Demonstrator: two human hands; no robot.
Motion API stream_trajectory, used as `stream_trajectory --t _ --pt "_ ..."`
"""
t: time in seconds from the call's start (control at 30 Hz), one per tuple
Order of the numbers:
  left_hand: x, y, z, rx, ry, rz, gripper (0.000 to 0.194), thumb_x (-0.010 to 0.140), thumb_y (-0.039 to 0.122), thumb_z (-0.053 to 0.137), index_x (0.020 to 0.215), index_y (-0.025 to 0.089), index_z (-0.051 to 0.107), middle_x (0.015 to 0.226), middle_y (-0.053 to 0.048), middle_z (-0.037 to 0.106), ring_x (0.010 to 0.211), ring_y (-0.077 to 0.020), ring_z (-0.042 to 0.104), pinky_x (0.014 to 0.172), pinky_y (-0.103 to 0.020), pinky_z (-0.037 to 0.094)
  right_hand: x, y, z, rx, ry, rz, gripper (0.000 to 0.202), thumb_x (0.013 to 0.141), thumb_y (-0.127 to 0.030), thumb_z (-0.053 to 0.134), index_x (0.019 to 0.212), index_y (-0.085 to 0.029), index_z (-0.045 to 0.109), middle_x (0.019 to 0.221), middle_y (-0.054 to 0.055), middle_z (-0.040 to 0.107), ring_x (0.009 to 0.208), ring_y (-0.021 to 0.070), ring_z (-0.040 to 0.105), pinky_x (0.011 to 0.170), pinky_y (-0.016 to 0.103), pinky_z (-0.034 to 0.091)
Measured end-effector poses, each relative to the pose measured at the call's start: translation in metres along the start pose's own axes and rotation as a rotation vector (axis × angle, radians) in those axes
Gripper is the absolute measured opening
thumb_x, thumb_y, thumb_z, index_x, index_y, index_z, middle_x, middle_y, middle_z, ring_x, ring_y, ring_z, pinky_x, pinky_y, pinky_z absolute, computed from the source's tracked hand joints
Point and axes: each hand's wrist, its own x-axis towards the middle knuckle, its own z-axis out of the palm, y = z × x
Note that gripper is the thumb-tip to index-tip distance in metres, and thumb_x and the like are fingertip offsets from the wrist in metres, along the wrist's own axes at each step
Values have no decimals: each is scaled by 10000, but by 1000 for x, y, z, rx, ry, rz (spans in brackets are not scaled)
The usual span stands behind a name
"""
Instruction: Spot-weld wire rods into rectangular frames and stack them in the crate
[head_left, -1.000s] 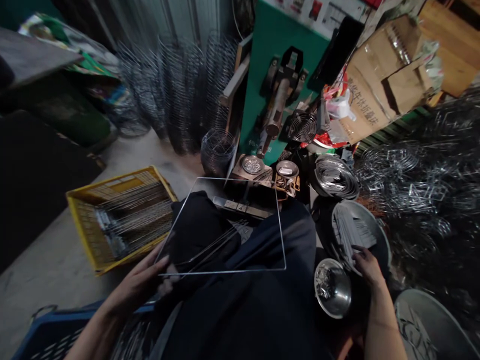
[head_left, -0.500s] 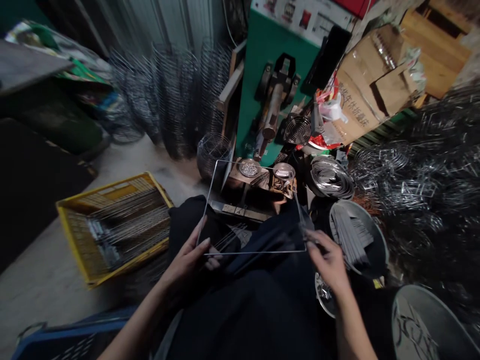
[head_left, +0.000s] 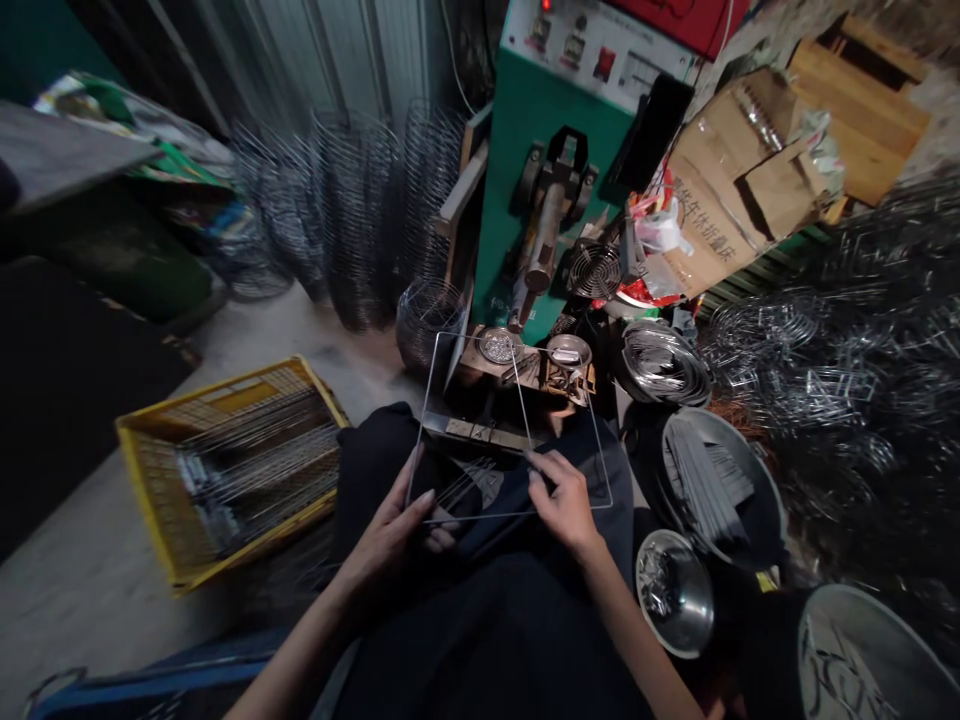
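A thin rectangular wire frame is held flat above the lap, its far edge near the machine's low shelf. At its near left corner, my left hand grips it between thumb and fingers. My right hand is closed on a straight wire rod, which runs across the frame from its far side to its near side. Beneath the left hand, more thin wires lie on the dark cloth of the lap.
A green machine with a metal arm stands ahead. At left is a yellow crate of wire pieces. To the right are a basin of metal strips, a metal bowl and wire coils. Stacked wire baskets stand behind.
My right hand has moved left from the frame's right side toward its middle, with the rod now across the frame. My left hand keeps its hold. The view has shifted slightly.
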Motion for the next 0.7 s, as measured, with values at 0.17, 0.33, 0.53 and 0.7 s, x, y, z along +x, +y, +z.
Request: stream_trajectory --t 0.17,0.33,0.53,0.7 --pt "2 -2 0 -8 -13 2 1022 872 413 676 1575 317 -59 726 -58 734 562 -199 686 507 -249 517 -1 5 1 -8 9 44 338 914 -211 507 1185 -188 706 1034 92 680 930 208 654 878 349 544" --pt "1 -8 -1 9 -21 0 1041 862 412 687 1579 287 -57 729 -73 736 564 -221 697 505 -267 532 -3 14 -7 -141 74 131 358 906 -203 485 1184 -147 703 1018 114 674 935 233 655 891 378 537" --pt "-1 -14 3 -5 -26 0 1005 883 400 663 1575 312 -61 721 -72 734 572 -229 702 530 -291 552 -8 5 -3 -149 131 47 365 925 -185 459 1210 -149 685 1019 107 662 958 205 653 902 323 534" --pt "1 -15 4 24 -33 24 1053 870 413 675 1572 267 -96 723 -89 732 578 -231 702 511 -264 528 -8 -4 10 -75 89 -49 371 917 -158 464 1219 -138 680 991 100 655 902 179 654 873 290 548"
